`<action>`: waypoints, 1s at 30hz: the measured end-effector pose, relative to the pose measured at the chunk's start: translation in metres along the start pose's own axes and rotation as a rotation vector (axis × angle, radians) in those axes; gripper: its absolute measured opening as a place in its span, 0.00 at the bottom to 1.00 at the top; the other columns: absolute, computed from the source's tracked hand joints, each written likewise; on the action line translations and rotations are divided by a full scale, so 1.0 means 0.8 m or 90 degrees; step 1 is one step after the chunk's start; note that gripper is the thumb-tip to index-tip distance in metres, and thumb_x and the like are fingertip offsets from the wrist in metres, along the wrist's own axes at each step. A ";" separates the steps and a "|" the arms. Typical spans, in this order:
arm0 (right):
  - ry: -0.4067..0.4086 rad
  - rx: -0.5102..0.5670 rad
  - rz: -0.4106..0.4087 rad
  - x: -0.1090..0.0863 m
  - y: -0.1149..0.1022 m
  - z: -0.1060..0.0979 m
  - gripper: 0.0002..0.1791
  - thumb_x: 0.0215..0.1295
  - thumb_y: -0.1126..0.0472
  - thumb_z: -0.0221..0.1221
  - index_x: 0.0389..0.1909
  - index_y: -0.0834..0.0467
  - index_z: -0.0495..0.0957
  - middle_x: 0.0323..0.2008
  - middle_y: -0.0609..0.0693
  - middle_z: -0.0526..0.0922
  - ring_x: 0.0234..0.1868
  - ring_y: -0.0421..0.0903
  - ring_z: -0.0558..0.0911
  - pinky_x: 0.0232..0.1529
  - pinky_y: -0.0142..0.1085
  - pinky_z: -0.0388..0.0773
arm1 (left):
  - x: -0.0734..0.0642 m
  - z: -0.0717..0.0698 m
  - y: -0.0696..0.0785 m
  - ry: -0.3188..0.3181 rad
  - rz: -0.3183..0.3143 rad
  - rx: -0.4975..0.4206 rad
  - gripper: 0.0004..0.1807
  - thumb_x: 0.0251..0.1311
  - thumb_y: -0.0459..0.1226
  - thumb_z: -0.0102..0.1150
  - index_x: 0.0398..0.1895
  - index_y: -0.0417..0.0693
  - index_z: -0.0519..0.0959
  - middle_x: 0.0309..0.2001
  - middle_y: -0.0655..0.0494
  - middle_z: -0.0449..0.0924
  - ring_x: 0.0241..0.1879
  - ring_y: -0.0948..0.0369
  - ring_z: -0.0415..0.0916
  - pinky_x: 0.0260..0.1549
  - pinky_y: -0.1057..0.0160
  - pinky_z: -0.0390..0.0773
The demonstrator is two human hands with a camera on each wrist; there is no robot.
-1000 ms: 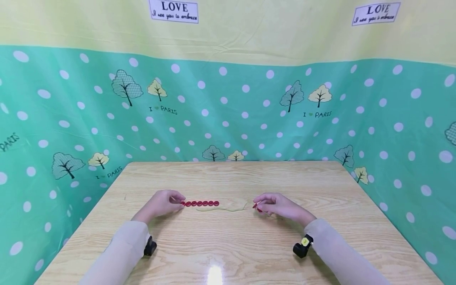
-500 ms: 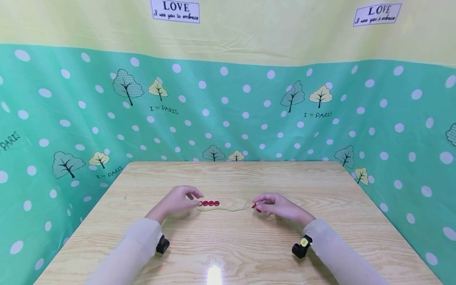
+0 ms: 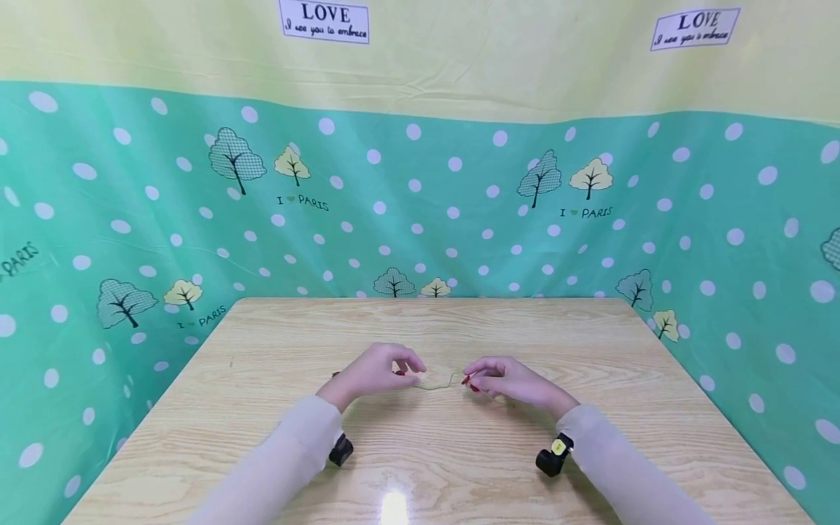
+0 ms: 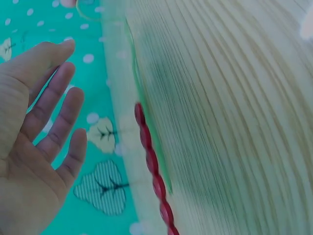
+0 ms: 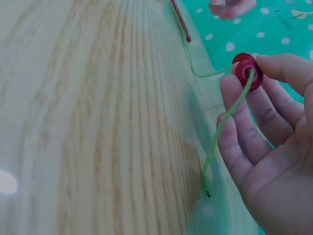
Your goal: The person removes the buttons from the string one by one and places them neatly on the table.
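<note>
My right hand (image 3: 508, 379) pinches red buttons (image 5: 249, 76) between thumb and fingertips. A green string (image 5: 220, 127) passes through a hole in the front button, and one end dangles below it. From the buttons the string runs left along the table. My left hand (image 3: 380, 370) hovers over the table left of the right hand, its fingers apart and holding nothing. In the left wrist view, a row of red buttons (image 4: 152, 161) lies edge to edge beside the string. The left hand hides most of this row in the head view.
The light wood table (image 3: 420, 321) spans the front of the view. A green and cream curtain (image 3: 420, 160) with dots and trees hangs behind it and at both sides. A black camera (image 3: 341, 450) sits at the left wrist, another black camera (image 3: 553, 459) at the right.
My left hand has moved right from the left end of the button row, passing along it towards the right hand. The right hand stays nearly still with its buttons.
</note>
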State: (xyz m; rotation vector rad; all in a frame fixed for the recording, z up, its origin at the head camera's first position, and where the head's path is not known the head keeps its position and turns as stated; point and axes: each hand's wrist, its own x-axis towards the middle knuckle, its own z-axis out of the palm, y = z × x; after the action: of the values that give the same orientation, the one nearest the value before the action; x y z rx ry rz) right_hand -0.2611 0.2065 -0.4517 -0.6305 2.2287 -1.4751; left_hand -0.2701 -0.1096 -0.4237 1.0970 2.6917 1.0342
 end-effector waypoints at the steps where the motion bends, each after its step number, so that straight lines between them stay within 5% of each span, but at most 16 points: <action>1: -0.001 -0.001 0.000 0.000 0.000 0.001 0.22 0.73 0.53 0.59 0.62 0.61 0.76 0.50 0.55 0.84 0.45 0.51 0.82 0.43 0.40 0.79 | 0.004 0.002 0.003 -0.004 0.003 0.000 0.09 0.61 0.38 0.69 0.43 0.47 0.86 0.42 0.59 0.85 0.41 0.59 0.80 0.42 0.57 0.81; 8: -0.006 0.001 -0.001 0.003 -0.002 0.005 0.22 0.74 0.53 0.58 0.61 0.62 0.76 0.51 0.55 0.84 0.47 0.53 0.81 0.45 0.42 0.78 | 0.024 0.019 0.018 -0.015 0.012 -0.017 0.08 0.62 0.38 0.69 0.44 0.50 0.87 0.43 0.66 0.85 0.44 0.59 0.79 0.48 0.51 0.79; 16: -0.008 0.015 -0.001 0.005 -0.006 0.007 0.20 0.73 0.54 0.59 0.60 0.61 0.76 0.50 0.58 0.84 0.45 0.53 0.81 0.42 0.40 0.78 | 0.040 0.033 0.032 -0.015 0.042 -0.017 0.11 0.61 0.36 0.70 0.47 0.48 0.85 0.46 0.58 0.85 0.48 0.54 0.80 0.51 0.52 0.78; 23: -0.017 0.024 -0.018 0.005 -0.008 0.007 0.20 0.74 0.56 0.58 0.60 0.62 0.76 0.49 0.56 0.84 0.47 0.55 0.83 0.44 0.41 0.79 | 0.049 0.043 0.040 -0.033 0.010 -0.014 0.18 0.61 0.45 0.70 0.52 0.51 0.81 0.46 0.62 0.84 0.47 0.58 0.80 0.49 0.58 0.79; 30: -0.018 0.016 -0.023 0.004 -0.006 0.007 0.17 0.74 0.56 0.58 0.59 0.58 0.77 0.48 0.55 0.84 0.47 0.54 0.82 0.46 0.42 0.78 | 0.052 0.050 0.039 -0.065 -0.017 -0.032 0.13 0.64 0.47 0.67 0.47 0.54 0.86 0.38 0.69 0.85 0.40 0.68 0.80 0.42 0.67 0.78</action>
State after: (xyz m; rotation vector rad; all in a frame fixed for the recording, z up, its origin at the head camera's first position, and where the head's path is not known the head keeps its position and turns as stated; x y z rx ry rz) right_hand -0.2602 0.1987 -0.4493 -0.6822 2.1845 -1.4999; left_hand -0.2704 -0.0441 -0.4280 1.0717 2.5794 1.0062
